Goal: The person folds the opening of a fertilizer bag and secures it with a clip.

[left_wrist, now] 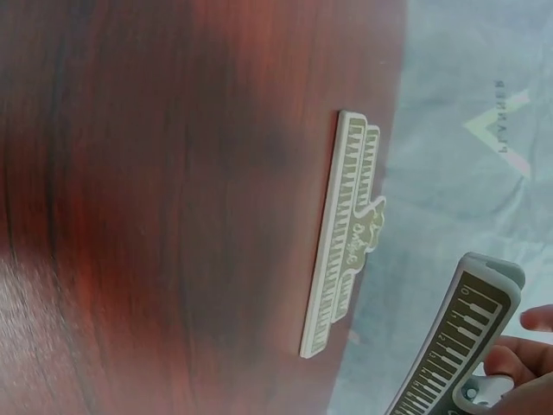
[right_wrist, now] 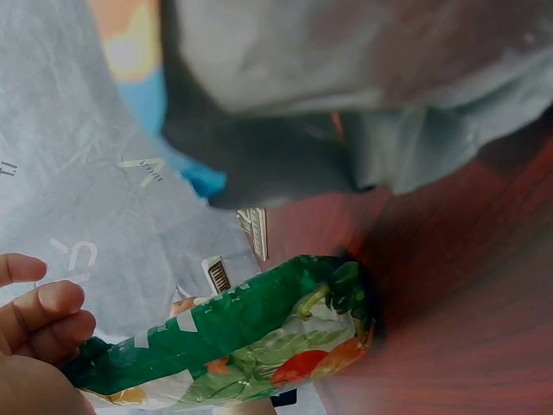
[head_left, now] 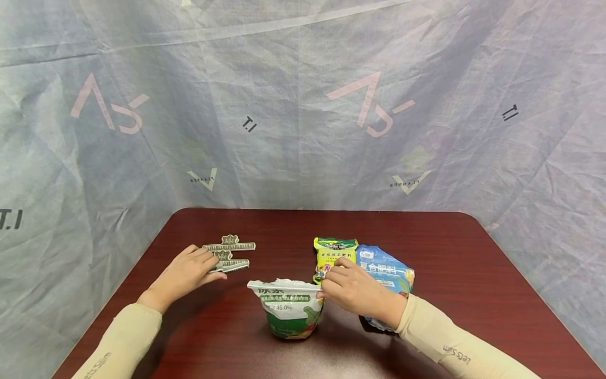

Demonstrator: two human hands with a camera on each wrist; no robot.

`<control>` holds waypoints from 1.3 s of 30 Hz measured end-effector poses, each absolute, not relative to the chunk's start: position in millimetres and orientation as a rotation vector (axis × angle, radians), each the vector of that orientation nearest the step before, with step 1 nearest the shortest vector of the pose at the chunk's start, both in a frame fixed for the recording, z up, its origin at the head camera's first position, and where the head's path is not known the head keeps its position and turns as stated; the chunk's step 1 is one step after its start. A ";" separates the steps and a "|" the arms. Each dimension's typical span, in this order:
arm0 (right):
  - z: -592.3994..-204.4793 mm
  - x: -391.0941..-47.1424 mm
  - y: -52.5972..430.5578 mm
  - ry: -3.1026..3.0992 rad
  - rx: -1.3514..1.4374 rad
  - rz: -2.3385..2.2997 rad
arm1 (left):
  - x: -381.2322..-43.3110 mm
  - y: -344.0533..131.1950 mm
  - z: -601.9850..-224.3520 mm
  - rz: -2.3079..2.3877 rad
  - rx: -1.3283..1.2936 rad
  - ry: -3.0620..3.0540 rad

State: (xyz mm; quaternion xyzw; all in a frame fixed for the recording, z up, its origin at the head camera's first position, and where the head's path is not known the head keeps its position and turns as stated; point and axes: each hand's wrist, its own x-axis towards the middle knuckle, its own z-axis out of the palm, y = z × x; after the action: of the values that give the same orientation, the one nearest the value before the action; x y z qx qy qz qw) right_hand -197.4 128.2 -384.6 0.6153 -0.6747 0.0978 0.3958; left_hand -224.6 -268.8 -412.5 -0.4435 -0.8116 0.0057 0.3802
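Note:
My left hand [head_left: 189,271] grips a long clip [left_wrist: 449,341] printed with a piano-keyboard pattern, its fingers at the lever side. A similar clip [left_wrist: 341,233] with a scalloped crest lies on the table just beyond it. My right hand [head_left: 352,289] pinches the upper right corner of a green and white printed bag [head_left: 293,310]. That bag stands upright near the front of the table, its top edge stretched wide and flattened. Vegetable pictures mark its lower part, and it shows green in the right wrist view [right_wrist: 233,328].
Behind my right hand stand a yellow and green packet [head_left: 331,255] and a blue bag [head_left: 388,268], partly hidden by the hand and wrist. The blue bag's greyish underside looms close in the right wrist view. A grey printed cloth [head_left: 293,131] hangs behind the dark red table [head_left: 450,252].

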 end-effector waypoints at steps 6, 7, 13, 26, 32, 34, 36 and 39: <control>-383.8 -197.0 128.6 -1.713 1.571 0.259 | -222.5 -265.8 -407.8 0.001 -1.138 -2.056; -383.8 -197.0 128.7 -1.714 1.573 0.261 | -222.2 -265.5 -407.3 -0.004 -1.139 -2.055; -384.4 -197.4 128.3 -1.711 1.575 0.266 | -220.6 -264.3 -403.6 -0.019 -1.148 -2.045; -384.2 -197.5 128.4 -1.718 1.578 0.272 | -216.6 -260.8 -392.1 -0.018 -1.159 -2.016; -384.8 -198.5 127.5 -1.693 1.574 0.296 | -214.2 -257.8 -386.3 -0.021 -1.167 -1.990; -385.0 -198.7 127.2 -1.690 1.571 0.302 | -213.6 -257.0 -384.5 -0.018 -1.166 -1.983; -384.9 -198.6 127.3 -1.691 1.572 0.302 | -213.0 -256.0 -382.8 -0.017 -1.167 -1.977; -384.8 -198.0 127.9 -1.700 1.576 0.295 | -211.9 -254.5 -380.1 -0.016 -1.168 -1.968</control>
State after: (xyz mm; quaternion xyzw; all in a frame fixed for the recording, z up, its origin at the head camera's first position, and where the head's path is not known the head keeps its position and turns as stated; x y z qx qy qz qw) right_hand -198.0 127.9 -384.8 0.6206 -0.6693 0.1161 0.3916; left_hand -211.9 -254.5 -380.1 -0.4646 -0.7830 -0.0062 0.4136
